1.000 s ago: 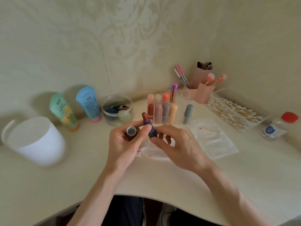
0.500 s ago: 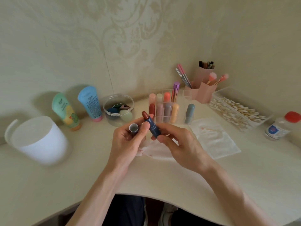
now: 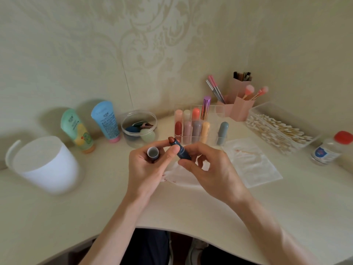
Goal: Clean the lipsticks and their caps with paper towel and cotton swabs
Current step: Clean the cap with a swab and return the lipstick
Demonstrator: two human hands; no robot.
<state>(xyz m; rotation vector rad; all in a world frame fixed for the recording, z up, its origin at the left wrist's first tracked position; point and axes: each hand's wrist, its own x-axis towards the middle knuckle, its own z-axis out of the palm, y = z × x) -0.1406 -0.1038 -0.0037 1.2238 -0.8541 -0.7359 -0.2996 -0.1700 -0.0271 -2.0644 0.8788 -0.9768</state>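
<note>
Dark blue lipstick tube (image 3: 181,151), reddish-brown bullet out, is hanging tilted over the cream worktop (image 3: 191,207), with the right hand (image 3: 212,169) fingers (image 3: 198,148) pinching its base. The left hand (image 3: 145,169) is curling round the open blue-grey cap (image 3: 153,152), its thumb touching the tube, and a stained white paper towel (image 3: 179,175) is lying just underneath.

Uncapped lipstick (image 3: 183,153) and cap (image 3: 153,152) in fingers (image 3: 203,148)

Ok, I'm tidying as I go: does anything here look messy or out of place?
Only small things: a used cotton swab lies loose on the flat paper towel, and the crumpled towel beside it has reddish smears. Nothing looks spilled or tipped.
</note>
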